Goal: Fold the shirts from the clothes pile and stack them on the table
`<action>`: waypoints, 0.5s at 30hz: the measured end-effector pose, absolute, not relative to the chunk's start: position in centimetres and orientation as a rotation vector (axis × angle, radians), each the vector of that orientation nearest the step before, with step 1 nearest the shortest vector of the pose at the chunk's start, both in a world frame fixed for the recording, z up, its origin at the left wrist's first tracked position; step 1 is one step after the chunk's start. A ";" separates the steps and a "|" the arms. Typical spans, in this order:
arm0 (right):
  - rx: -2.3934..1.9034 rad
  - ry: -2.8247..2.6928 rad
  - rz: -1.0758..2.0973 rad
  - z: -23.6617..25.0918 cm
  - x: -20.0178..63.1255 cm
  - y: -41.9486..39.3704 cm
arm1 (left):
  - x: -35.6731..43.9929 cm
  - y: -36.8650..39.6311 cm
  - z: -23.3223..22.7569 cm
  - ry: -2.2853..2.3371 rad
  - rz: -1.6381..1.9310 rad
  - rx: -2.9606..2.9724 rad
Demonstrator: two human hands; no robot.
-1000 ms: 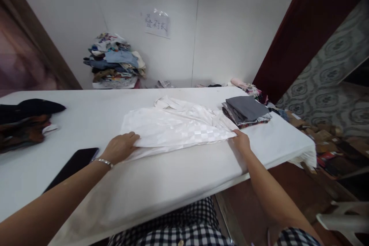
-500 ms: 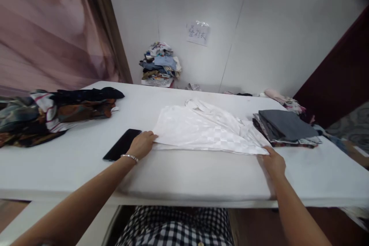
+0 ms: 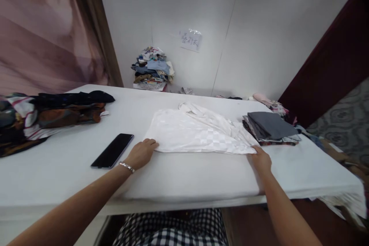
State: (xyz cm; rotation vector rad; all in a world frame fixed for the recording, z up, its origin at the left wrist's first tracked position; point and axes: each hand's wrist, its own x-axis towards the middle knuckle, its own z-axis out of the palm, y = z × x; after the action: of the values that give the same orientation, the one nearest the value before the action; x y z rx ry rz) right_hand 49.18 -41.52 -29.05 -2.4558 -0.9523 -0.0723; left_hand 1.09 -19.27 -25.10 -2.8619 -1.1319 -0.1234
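Observation:
A white shirt (image 3: 187, 130) with a faint checked sheen lies folded over on the table, its near edge running straight between my hands. My left hand (image 3: 142, 153), a silver bracelet at its wrist, has its fingers closed together on the near left corner. At the near right corner, my right hand (image 3: 261, 161) pinches the cloth between thumb and fingers. Loose, crumpled fabric bunches along the shirt's far and right side. Just left of my left hand lies a black phone (image 3: 113, 150), not touched.
A white-covered table (image 3: 190, 180) spans the view. Crumpled clothes (image 3: 72, 115) lie on its left; a folded stack topped with grey cloth (image 3: 272, 125) sits right of the shirt. Behind the table rises a clothes pile (image 3: 152, 67); a paper sign (image 3: 190, 40) hangs on the wall.
The view has turned slightly to the right. My left hand now lies further over the shirt's corner, and the lower layer that showed below the near edge is more nearly lined up with it.

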 end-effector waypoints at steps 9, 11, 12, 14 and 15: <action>-2.319 -1.179 0.044 -28.4 49.8 -42.6 | -0.1 -17.7 -23.4 -1.138 -0.114 -2.793; -2.299 -1.270 0.150 -27.9 49.6 -43.2 | -1.1 -17.9 -23.4 -1.128 -0.130 -2.796; -2.298 -1.300 0.181 -27.7 49.3 -43.4 | -1.6 -18.0 -23.5 -1.129 -0.122 -2.811; -2.306 -1.343 0.197 -27.4 48.8 -43.5 | -2.2 -18.2 -24.0 -1.147 -0.088 -2.843; -2.316 -1.352 0.186 -27.3 48.6 -43.6 | -2.4 -18.3 -24.3 -1.155 -0.080 -2.855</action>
State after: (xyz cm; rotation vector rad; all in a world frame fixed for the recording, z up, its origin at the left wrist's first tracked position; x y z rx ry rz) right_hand 48.62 -43.59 -27.27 -2.3156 -1.3516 0.1858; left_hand -2.40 -18.25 -24.26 -2.8554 -1.1547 -0.0797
